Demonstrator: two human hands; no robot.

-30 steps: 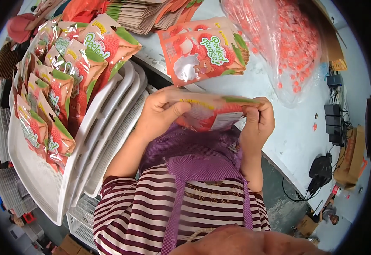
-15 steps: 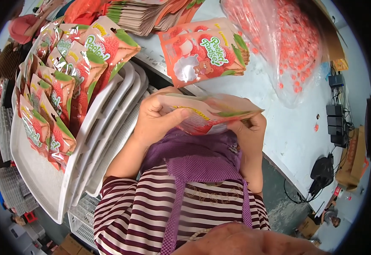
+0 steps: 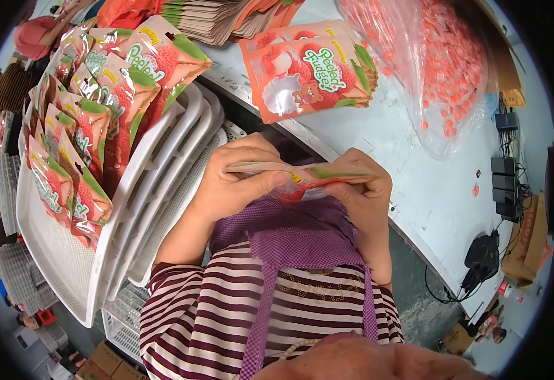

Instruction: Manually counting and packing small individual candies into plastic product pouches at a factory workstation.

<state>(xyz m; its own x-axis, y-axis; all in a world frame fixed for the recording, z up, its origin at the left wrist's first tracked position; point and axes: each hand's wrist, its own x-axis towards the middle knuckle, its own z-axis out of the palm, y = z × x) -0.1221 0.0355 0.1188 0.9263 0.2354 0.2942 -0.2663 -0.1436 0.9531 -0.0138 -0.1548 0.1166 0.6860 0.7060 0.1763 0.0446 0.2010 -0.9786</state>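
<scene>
Between my two hands is a pink and green candy pouch [image 3: 302, 183], seen nearly edge-on along its top in front of the purple apron. My left hand [image 3: 242, 177] grips its left end, thumb on the near face and fingers behind. My right hand [image 3: 362, 190] pinches the right end the same way. Whether the pouch holds anything cannot be seen. Just beyond lies a small stack of flat pouches [image 3: 309, 73] with a clear window, on the white table [image 3: 416, 196].
At left, filled pouches [image 3: 93, 120] stand in a white tray [image 3: 55, 266] resting on other stacked trays. More flat pouches [image 3: 220, 22] lie at the back. A big clear bag of small red wrapped pieces [image 3: 435, 76] sits at back right. Black adapters [image 3: 504, 183] and cables line the right edge.
The pouch has tipped so its printed face shows less and its top edge more. My right hand has risen slightly and curled further around its end. Both hands keep their hold.
</scene>
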